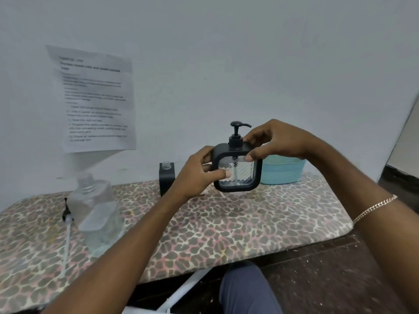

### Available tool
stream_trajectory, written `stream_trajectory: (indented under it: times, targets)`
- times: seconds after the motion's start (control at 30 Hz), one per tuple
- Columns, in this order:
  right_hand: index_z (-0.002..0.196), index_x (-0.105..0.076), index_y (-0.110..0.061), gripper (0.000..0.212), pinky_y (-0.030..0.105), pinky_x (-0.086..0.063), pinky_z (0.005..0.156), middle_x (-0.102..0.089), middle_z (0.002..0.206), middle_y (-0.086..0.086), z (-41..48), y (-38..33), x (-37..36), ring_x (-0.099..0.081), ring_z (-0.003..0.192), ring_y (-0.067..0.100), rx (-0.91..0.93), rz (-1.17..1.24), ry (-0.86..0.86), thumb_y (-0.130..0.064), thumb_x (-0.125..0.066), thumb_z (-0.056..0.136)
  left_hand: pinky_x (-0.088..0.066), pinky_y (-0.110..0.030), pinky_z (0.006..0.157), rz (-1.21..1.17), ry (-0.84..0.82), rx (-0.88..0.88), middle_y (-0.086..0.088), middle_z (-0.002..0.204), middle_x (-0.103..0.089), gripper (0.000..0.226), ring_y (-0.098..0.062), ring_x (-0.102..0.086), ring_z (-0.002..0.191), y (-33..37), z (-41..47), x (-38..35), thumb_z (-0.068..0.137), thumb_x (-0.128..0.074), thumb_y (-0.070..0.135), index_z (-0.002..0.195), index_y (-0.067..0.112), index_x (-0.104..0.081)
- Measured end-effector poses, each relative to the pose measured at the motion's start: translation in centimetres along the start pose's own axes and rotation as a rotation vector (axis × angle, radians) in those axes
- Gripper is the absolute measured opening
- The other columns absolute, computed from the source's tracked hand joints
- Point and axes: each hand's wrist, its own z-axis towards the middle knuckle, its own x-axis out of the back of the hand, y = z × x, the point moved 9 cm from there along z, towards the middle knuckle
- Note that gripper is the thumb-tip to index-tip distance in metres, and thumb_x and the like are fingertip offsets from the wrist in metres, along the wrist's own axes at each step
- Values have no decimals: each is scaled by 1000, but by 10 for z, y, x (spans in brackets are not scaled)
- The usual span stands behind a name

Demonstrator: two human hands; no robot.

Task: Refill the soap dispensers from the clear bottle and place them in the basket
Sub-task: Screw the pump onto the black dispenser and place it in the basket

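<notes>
Currently, table [226,223]: leopard-print cover; near edge runs diagonally from lower left up to a rounded right end, with dark floor [328,268] beyond it.
Open room: bare cover under the raised hands, between bottle and basket.
Paper sheet [95,98]: on the wall, rear left; text blurred.
Clear bottle [97,214]: upright on the table's left part, uncapped.
Basket [283,171]: teal, at the rear right by the wall, partly hidden behind the held dispenser.
Held dispenser [237,171]: upright, pump on, lifted clear of the table.
Left hand [199,175]: grips its left edge, thumb on the clear front.
Right hand [274,141]: pinches its top right corner.
Second dispenser [167,177]: pumpless, rear centre, behind the left hand.
Loose pump [67,239]: lying just left of the bottle.
</notes>
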Motion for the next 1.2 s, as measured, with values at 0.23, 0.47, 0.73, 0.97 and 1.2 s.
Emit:
stream_trajectory:
  times: [0.23, 0.47, 0.73, 0.97, 1.2]
  targets:
    - [95, -82, -18, 22, 27, -63, 70, -80, 87, 4, -3, 53, 94, -78, 81, 17, -126, -66, 242, -26, -93, 78, -58, -18, 75, 176, 29, -21, 11, 108, -74, 49, -4, -75, 87, 14, 97, -42, 80, -91, 32, 122, 24, -66]
    - [85, -77, -9, 36, 33, -64, 60, -78, 77, 7, -11, 118, 157, -77, 69, 19, -321, -174, 600, -36, -96, 70, -44, -14, 73, 273, 113, 21, 2, 116, -67, 52, -12, -64, 99, -13, 170, -84, 85, -86, 39, 125, 15, -65]
    - [73, -69, -7, 41, 42, -58, 59, -70, 68, 7, -8, 213, 154, -71, 67, 24, -555, -348, 771, -43, -88, 69, -57, -40, 96, 380, -184, 43, -4, 130, -68, 50, -21, -70, 107, -68, 209, -164, 91, -79, 34, 135, 14, -64]
    - [73, -58, -13, 44, 35, -46, 53, -62, 74, 3, 1, 262, 121, -61, 64, 23, -576, -489, 735, -52, -77, 73, -43, -24, 89, 533, -478, 44, -3, 146, -61, 62, -21, -63, 119, -106, 215, -213, 95, -71, 27, 153, 22, -51]
    - [92, -57, -11, 46, 34, -38, 61, -56, 95, 3, -3, 275, 102, -55, 76, 26, -619, -591, 806, -54, -73, 85, -48, -38, 102, 635, -554, 63, -4, 162, -47, 69, -28, -60, 128, -123, 220, -226, 101, -55, 28, 165, 33, -29]
